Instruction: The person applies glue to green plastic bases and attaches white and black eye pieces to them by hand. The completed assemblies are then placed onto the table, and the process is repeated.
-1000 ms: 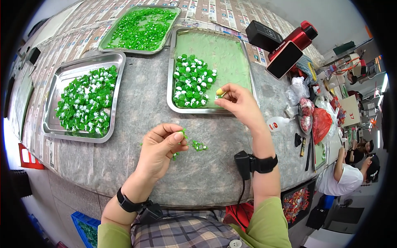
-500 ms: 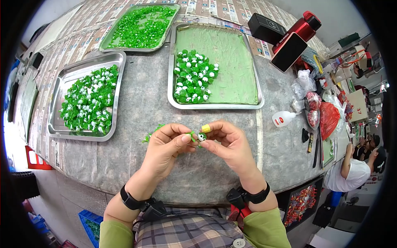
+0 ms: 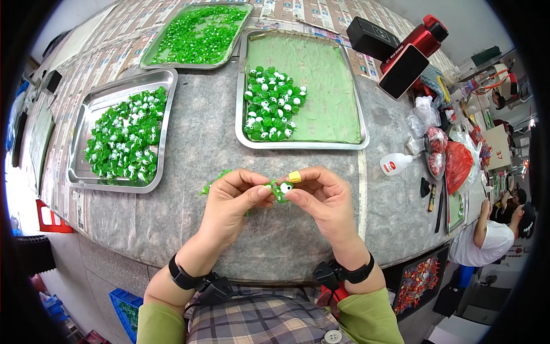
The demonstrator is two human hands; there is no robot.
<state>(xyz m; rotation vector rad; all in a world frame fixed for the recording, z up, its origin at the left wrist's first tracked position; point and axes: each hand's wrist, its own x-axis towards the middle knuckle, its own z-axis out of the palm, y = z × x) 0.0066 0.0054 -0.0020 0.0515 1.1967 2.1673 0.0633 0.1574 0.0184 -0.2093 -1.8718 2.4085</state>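
Note:
Just above the table's near side, my left hand (image 3: 226, 203) and my right hand (image 3: 322, 200) meet fingertip to fingertip. Between them is a small green bead-like piece with a white eye and black pupil (image 3: 282, 191). My right thumb and forefinger, the latter wrapped in yellow tape, pinch it. The left thumb and forefinger pinch a small green part pressed against its left side, mostly hidden by the fingers. Some loose green parts (image 3: 215, 182) lie behind my left hand. Farther off, a green-lined metal tray (image 3: 332, 86) has many green-and-white eye pieces (image 3: 272, 103) grouped along its left.
At left, another metal tray (image 3: 86, 123) bears a heap of green-and-white pieces; a far tray (image 3: 247, 23) holds green bits. A white bottle (image 3: 395, 164), phone (image 3: 404, 71), red flask (image 3: 424, 37), black box (image 3: 369, 39) and red bag (image 3: 458, 166) stand or lie rightward. Another person (image 3: 484, 238) sits beyond.
The eye piece and the green part, slightly apart before, are now against each other. The eye has turned and shows larger. The whole view has shifted slightly.

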